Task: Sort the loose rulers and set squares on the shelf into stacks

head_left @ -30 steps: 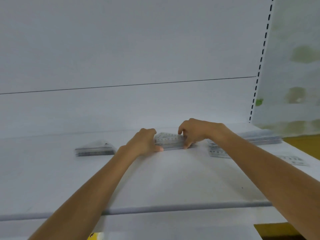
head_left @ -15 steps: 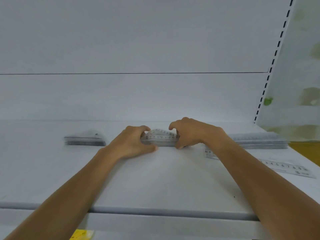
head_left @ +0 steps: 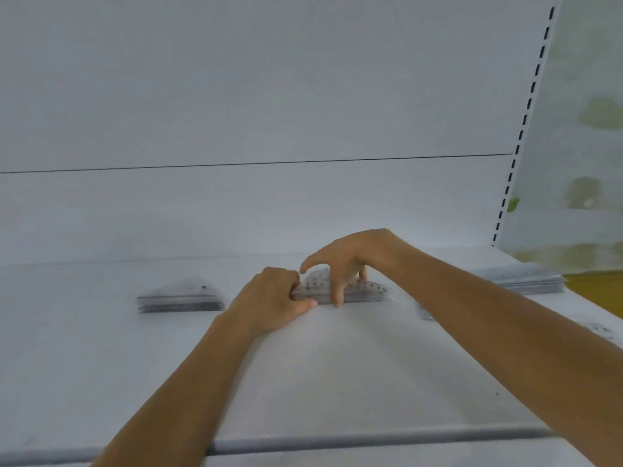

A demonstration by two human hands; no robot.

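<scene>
The middle stack of set squares (head_left: 365, 292) is lying at the centre of the frame on the white shelf (head_left: 337, 382). The left hand (head_left: 273, 301) is gripping its left end, fingers curled and pressed together. The right hand (head_left: 347, 261) is arching over it, fingers spread, tips touching its front and rear edges. A 2nd stack (head_left: 180, 298) is sitting at mid-left, a ruler stack (head_left: 526, 281) at far right, and 1 loose ruler (head_left: 426, 311) is showing beside the right forearm.

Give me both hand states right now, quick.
Left hand: grips the left end of the middle set-square stack.
Right hand: open, arched over that stack, straight fingertips touching it.
</scene>
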